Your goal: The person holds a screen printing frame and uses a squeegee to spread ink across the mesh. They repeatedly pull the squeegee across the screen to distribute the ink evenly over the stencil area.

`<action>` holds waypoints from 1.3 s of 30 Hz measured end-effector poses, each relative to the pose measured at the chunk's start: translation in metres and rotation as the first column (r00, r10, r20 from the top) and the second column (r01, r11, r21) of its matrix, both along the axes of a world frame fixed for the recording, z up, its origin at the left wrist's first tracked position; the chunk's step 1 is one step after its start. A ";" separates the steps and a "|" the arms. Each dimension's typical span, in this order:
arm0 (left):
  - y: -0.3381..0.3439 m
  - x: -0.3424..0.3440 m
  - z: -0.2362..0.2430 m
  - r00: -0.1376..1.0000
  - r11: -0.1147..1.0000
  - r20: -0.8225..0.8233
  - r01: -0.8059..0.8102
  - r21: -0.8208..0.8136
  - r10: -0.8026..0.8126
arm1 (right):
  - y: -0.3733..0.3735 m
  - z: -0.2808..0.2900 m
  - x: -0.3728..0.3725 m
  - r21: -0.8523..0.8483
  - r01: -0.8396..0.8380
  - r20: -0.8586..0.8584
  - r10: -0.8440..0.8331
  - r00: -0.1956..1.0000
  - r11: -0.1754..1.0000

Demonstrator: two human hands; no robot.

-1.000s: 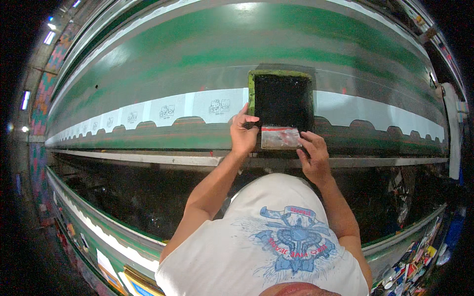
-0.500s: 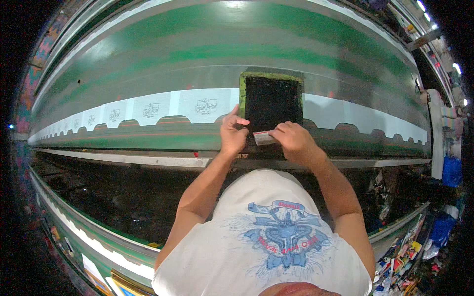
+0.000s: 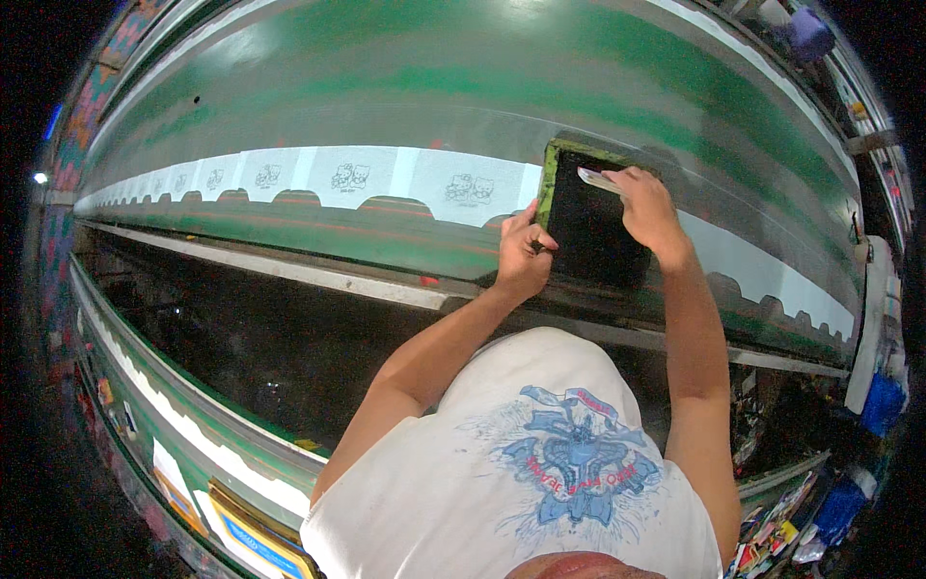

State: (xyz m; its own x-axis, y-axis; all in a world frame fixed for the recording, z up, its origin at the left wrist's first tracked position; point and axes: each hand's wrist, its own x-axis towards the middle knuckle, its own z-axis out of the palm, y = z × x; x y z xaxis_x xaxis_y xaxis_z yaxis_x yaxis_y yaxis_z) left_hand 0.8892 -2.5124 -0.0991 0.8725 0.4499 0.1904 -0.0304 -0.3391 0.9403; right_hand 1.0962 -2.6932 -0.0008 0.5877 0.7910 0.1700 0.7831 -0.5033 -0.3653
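Note:
A screen-printing frame (image 3: 551, 183) with greenish-yellow edges and dark mesh (image 3: 596, 241) lies on a strip of white pieces (image 3: 386, 172) along the long green table. My left hand (image 3: 525, 256) is closed at the frame's left side, its index finger along the edge and the other fingers curled. In my right hand (image 3: 650, 210) is a pale, flat squeegee (image 3: 600, 180), gripped at its right end over the far part of the mesh. Small dark line drawings (image 3: 469, 189) show on the pieces left of the frame; what lies beneath the mesh is hidden.
The table's pale near rail (image 3: 386, 288) runs between me and the work. Behind me on the left stands another green table with a white strip (image 3: 207, 434) and yellow-edged frames (image 3: 256, 536). Blue bags (image 3: 883, 403) and mixed clutter (image 3: 776, 536) are at the right.
My right hand has carried the squeegee from the near edge of the mesh to its far part. My left hand stays at the frame's left side. The whole view has turned and shifted.

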 end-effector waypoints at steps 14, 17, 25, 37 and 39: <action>0.000 0.000 0.010 0.999 0.994 0.031 -0.045 0.103 0.042 | -0.039 0.003 -0.149 -0.033 -0.007 0.003 0.007 1.000 0.999; -0.001 0.001 0.009 0.998 0.991 0.035 -0.054 0.123 0.050 | -0.046 0.006 -0.159 -0.011 -0.009 -0.044 0.008 0.999 1.000; -0.002 0.004 0.004 0.997 0.999 0.072 -0.025 0.043 0.022 | -0.115 -0.019 -0.167 0.364 0.377 -0.195 -0.326 0.925 0.852; -0.165 0.059 -0.002 0.990 0.999 0.135 -0.041 -0.021 0.044 | -0.279 -0.051 -0.126 0.401 0.553 -0.418 -0.391 0.820 0.730; -0.187 0.066 -0.004 0.993 0.998 0.105 -0.051 0.043 0.046 | -0.302 -0.052 -0.119 0.391 0.554 -0.417 -0.395 0.819 0.735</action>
State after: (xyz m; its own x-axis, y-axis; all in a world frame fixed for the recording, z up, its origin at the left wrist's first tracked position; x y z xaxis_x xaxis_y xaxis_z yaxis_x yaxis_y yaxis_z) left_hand 0.9555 -2.6997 -0.1028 0.8242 0.4803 0.3001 -0.1093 -0.3850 0.9164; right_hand 0.9773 -2.9948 -0.0532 0.9451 0.2553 0.2040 0.3068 -0.4782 -0.8229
